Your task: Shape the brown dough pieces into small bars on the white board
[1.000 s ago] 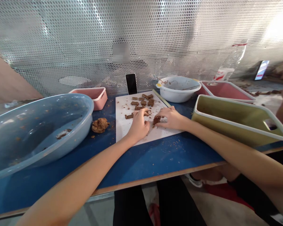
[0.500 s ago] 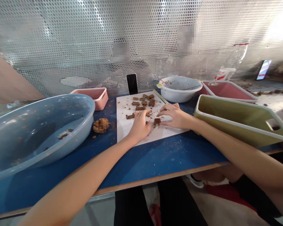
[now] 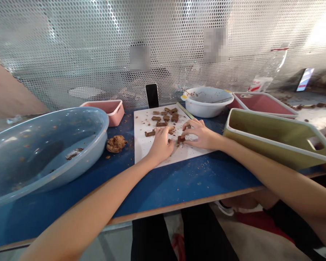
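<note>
the right hand [image 3: 197, 134] has bent fingers with the tips right by a small brown block [image 3: 180, 139] on the white board [image 3: 142, 154], but i cannot tell if they pinch it, and the left hand [image 3: 161, 143] has fingers bent close together over a brown strip [image 3: 150, 133], hiding part of it. if the right fingers squeeze too hard, the block could crumble, since crumbs lie near it. a left-hand bump could snap the strip or shove the little brown pieces [image 3: 166, 118] behind it toward the blue counter [image 3: 179, 188].
</note>
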Demonstrator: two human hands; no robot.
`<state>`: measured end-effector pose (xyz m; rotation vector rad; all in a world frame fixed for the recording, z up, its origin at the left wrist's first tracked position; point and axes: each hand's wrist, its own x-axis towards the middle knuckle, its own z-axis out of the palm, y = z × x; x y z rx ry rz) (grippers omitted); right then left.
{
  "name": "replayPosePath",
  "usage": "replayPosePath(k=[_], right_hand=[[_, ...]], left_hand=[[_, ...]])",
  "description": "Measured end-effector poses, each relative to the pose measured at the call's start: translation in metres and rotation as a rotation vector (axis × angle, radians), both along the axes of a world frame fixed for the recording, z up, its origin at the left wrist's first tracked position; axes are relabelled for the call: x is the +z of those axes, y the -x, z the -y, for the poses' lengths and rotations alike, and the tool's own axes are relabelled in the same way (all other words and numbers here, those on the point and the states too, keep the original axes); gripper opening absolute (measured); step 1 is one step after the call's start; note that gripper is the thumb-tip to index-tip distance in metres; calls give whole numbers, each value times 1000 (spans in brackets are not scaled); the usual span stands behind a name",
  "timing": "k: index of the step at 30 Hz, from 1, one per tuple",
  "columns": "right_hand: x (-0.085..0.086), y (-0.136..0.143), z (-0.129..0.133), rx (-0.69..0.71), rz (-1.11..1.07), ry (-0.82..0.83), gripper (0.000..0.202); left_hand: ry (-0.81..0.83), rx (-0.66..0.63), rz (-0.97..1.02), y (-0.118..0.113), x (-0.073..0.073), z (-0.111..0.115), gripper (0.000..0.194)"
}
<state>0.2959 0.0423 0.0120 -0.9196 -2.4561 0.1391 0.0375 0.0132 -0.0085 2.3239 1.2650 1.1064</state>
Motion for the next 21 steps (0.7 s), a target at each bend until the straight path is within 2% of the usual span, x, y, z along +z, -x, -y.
replayPosePath(k=[21], right_hand=[[3,5,3,0,-10,36,15]], left_hand=[[7,2,-1,-1,2,2,50]])
